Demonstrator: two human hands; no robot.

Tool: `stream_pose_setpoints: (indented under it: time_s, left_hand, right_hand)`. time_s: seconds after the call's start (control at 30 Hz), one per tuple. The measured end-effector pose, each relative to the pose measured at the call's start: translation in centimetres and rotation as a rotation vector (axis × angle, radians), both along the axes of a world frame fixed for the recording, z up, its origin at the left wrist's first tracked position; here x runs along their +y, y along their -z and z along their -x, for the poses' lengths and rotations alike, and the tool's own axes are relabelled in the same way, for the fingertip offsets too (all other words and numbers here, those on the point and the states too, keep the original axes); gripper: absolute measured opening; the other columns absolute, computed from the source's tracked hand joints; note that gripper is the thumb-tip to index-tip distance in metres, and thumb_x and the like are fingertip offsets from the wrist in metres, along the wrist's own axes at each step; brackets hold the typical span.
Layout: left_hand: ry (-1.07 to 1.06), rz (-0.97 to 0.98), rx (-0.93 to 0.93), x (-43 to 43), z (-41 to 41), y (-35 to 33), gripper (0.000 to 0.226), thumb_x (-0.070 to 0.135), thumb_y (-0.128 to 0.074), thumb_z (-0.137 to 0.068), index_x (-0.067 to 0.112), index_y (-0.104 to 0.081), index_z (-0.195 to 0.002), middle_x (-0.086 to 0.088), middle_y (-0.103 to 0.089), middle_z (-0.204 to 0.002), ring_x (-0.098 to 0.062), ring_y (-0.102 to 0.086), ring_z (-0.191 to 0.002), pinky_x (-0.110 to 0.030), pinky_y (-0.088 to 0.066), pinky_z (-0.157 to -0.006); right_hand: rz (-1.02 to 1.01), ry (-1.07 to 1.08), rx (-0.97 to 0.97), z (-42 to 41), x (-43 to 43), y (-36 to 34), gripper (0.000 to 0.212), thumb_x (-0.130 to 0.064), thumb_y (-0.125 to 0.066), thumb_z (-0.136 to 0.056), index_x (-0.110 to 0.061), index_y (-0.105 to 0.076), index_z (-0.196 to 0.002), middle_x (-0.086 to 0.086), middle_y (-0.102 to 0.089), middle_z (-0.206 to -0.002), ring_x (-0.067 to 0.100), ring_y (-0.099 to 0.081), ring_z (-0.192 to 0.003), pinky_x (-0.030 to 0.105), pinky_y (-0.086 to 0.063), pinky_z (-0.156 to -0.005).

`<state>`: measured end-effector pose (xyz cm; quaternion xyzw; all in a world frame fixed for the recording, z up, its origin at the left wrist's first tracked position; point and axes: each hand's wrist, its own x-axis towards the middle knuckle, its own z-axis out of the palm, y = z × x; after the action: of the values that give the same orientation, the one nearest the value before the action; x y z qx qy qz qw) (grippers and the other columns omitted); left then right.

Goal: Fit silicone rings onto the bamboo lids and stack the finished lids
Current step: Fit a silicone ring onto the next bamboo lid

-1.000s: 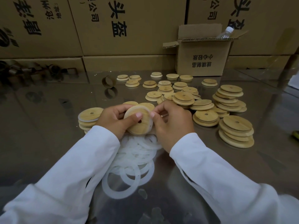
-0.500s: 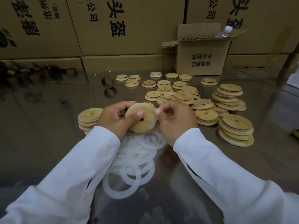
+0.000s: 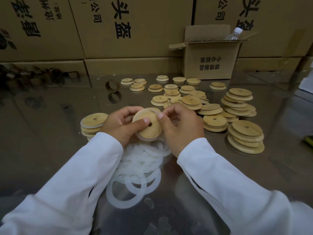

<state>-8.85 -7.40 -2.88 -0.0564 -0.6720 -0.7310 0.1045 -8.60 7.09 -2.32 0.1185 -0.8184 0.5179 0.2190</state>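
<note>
Holding a bamboo lid (image 3: 149, 128) tilted up off the steel table (image 3: 50, 150), the person works it with both hands just above a loose heap of spare rings (image 3: 140, 161).

The left hand (image 3: 121, 127) grips the lid. Its thumb is laid across the face beside the centre hole and its fingers are curled behind the far edge. The right hand (image 3: 183, 131) meets the lid at its upper right edge, where thumb and forefinger pinch the silicone ring (image 3: 145, 139). The ring shows as a pale band along the lid's lower rim and again at the pinch point. Whether it is seated all the way round cannot be told, as the hands cover part of the rim. Both arms are in white sleeves (image 3: 76, 175).

Just left of the left hand stands a short stack of ringed lids (image 3: 93, 120), with a white band visible under the top one. To the right and behind, bare lids (image 3: 245, 138) lie in several low, uneven stacks and as singles, spread back toward a small open carton (image 3: 211, 65). A clear plastic bottle (image 3: 234, 34) pokes out of that carton.

A short cardboard tube (image 3: 112, 85) stands alone on the table's far left part. Large printed cartons (image 3: 135, 31) form a wall along the table's back edge.
</note>
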Motion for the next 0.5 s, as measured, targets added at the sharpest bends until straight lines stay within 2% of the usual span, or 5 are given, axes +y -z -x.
stream_pose_setpoints:
  time_s: [0.1, 0.17, 0.3, 0.4, 0.5]
  left_hand:
    - [-0.012, 0.042, 0.017, -0.09, 0.05, 0.15, 0.020, 0.006, -0.067, -0.069, 0.013, -0.065, -0.088, -0.011, -0.068, -0.086, -0.025, -0.062, -0.082, -0.038, -0.051, -0.082]
    - [-0.014, 0.088, 0.048, -0.23, 0.05, 0.19, 0.024, 0.010, -0.069, -0.064, 0.015, -0.065, -0.087, -0.010, -0.067, -0.086, -0.022, -0.063, -0.080, -0.035, -0.052, -0.078]
    - [-0.011, 0.179, 0.108, -0.27, 0.15, 0.22, 0.021, 0.003, -0.069, -0.070, 0.018, -0.064, -0.085, -0.004, -0.068, -0.081, -0.009, -0.065, -0.070, -0.018, -0.052, -0.065]
    - [-0.007, 0.177, 0.117, -0.25, 0.15, 0.20, 0.021, 0.003, -0.068, -0.070, 0.016, -0.064, -0.085, -0.002, -0.068, -0.080, -0.005, -0.065, -0.068, -0.015, -0.052, -0.063]
    - [-0.022, 0.162, 0.108, -0.45, 0.21, 0.23, 0.021, 0.009, -0.069, -0.067, 0.018, -0.064, -0.086, -0.003, -0.068, -0.083, -0.008, -0.065, -0.073, -0.019, -0.053, -0.066]
  right_hand:
    - [-0.026, 0.017, -0.009, 0.02, 0.03, 0.07, 0.024, -0.032, -0.063, -0.084, -0.029, -0.052, -0.063, -0.016, -0.058, -0.064, 0.003, -0.056, -0.068, 0.016, -0.044, -0.061]
    - [-0.006, 0.049, -0.047, 0.19, 0.09, 0.13, 0.024, -0.027, -0.064, -0.083, -0.027, -0.053, -0.062, -0.014, -0.058, -0.062, 0.001, -0.056, -0.064, 0.007, -0.038, -0.052]
    - [0.025, 0.082, -0.127, 0.50, 0.25, 0.15, 0.024, -0.022, -0.062, -0.082, -0.025, -0.054, -0.059, -0.013, -0.055, -0.057, 0.002, -0.052, -0.059, 0.005, -0.033, -0.045]
    - [0.039, 0.072, -0.142, 0.44, 0.35, 0.08, 0.024, -0.024, -0.062, -0.082, -0.025, -0.054, -0.060, -0.013, -0.055, -0.058, 0.000, -0.051, -0.058, 0.005, -0.031, -0.044]
    - [0.061, 0.000, -0.135, 0.28, 0.30, -0.09, 0.019, -0.025, -0.063, -0.083, -0.026, -0.056, -0.065, -0.013, -0.060, -0.066, 0.001, -0.055, -0.066, 0.007, -0.036, -0.051]
